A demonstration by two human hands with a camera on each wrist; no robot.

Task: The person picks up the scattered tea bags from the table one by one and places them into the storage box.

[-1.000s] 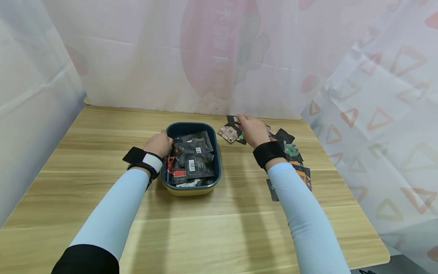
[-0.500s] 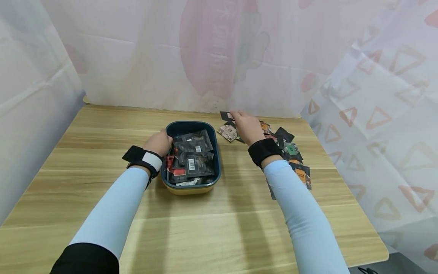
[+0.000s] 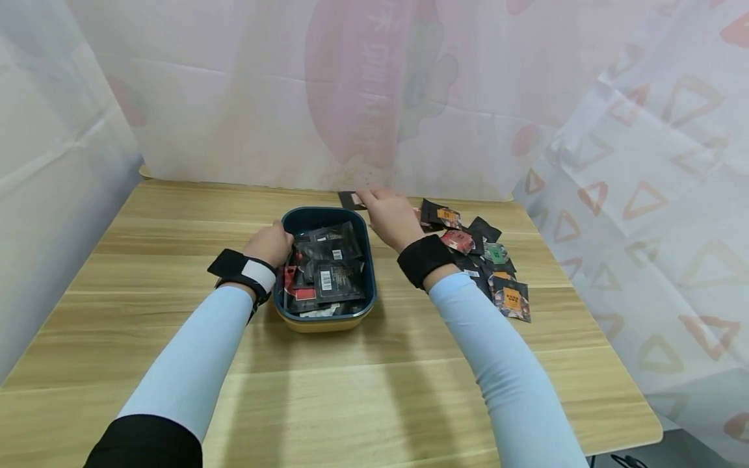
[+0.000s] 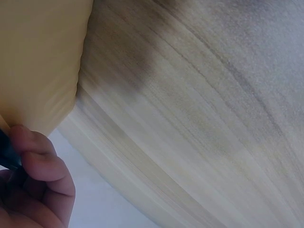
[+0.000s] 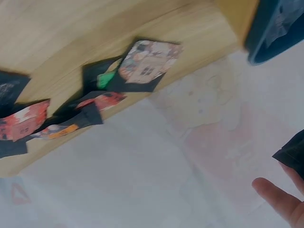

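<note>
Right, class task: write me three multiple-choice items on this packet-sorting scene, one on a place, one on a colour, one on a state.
1. Where do the loose packets lie on the table?
A. right of the tub
B. left of the tub
C. at the near edge

2. What colour is the inside of the tub?
A. red
B. dark blue
C. white

3. What is the right hand doing?
A. resting flat on the table
B. gripping the tub
C. holding a dark packet

Answers: 1 A, the pile lies right of the tub. 2 B, rim and inner wall are dark blue. 3 C, its grip pinches a packet beyond the tub's far rim.
</note>
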